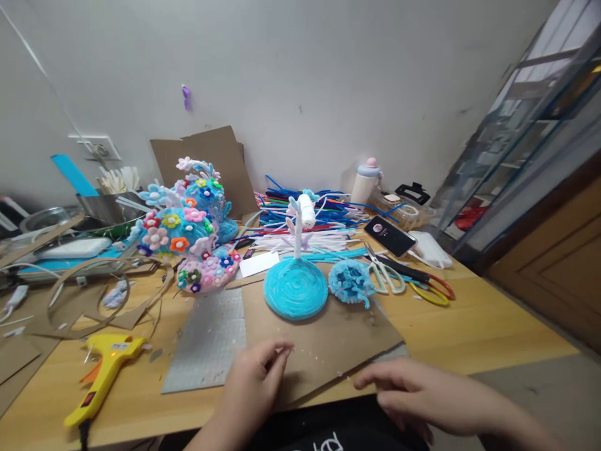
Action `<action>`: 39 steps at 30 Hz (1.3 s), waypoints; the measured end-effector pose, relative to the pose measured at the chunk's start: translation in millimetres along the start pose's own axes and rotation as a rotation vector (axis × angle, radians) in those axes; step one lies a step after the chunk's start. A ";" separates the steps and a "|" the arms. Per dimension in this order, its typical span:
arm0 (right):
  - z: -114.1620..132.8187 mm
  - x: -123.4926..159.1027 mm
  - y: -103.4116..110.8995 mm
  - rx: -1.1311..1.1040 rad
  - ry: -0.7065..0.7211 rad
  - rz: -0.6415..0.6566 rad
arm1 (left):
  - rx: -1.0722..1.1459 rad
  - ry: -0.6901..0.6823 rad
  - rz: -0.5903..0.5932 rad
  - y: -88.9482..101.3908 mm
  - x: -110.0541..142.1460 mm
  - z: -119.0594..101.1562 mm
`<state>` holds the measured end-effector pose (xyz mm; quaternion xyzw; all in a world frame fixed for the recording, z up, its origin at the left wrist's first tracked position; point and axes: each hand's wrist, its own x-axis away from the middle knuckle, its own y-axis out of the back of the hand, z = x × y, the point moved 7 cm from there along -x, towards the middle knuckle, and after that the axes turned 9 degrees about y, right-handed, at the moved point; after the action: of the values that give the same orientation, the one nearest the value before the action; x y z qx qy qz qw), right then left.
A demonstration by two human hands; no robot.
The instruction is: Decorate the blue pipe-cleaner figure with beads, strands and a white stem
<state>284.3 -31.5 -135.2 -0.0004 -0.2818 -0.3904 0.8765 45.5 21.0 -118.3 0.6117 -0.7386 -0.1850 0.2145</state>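
Head view: L hand (253,373) at near edge of brown cardboard (323,341), thumb & index tips pinched tog.; can't tell if any scrap btwn. R hand (408,388) on near side of same edge, index out, other fingers loosely curled, released. Blue disc (295,291) on far part of cardboard, ahead of & apart from both hands, w/ white post (298,239) upright at its back edge. Curly blue piece (351,280) just R of disc; then scissors (389,280), w/ phone (390,235) farther back. Yellow glue gun (111,360) on desk (455,313), well L; flowered piece (176,228) back L. Fuzzy sticks (323,241) heaped behind disc, nr pale bottle (364,185).
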 end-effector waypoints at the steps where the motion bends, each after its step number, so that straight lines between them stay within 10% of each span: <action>1: -6.7 10.5 4.9 -0.004 -0.015 -0.015 | 0.142 0.080 -0.007 0.6 -1.5 4.9; 7: 9.5 42.3 14.1 0.250 0.065 -0.002 | 1.190 0.481 -0.038 8.0 -14.6 5.9; 11: 33.2 24.7 -7.7 0.428 0.152 -0.018 | 1.392 0.599 -0.144 22.4 -10.6 5.4; 15: 28.9 8.3 3.7 0.398 0.227 -0.183 | 1.235 0.513 -0.057 36.4 -12.3 18.0; 20: -3.4 8.8 135.7 0.600 0.012 -0.953 | 0.670 0.257 0.007 65.2 -24.0 32.1; 24: -25.4 -22.4 197.7 0.705 -0.124 -1.031 | 0.350 0.218 0.036 72.1 -23.5 37.2; 35: -47.1 -13.3 223.8 0.484 -0.192 -1.003 | 0.539 0.404 0.045 51.1 -17.2 52.7; 39: -34.5 15.7 206.1 0.225 0.136 -1.116 | 0.468 0.402 0.009 50.7 -15.6 54.4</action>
<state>450.9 93.4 -111.3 0.2668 -0.2220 -0.7608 0.5484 -23.3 46.2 -138.2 0.6655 -0.7067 0.1156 0.2105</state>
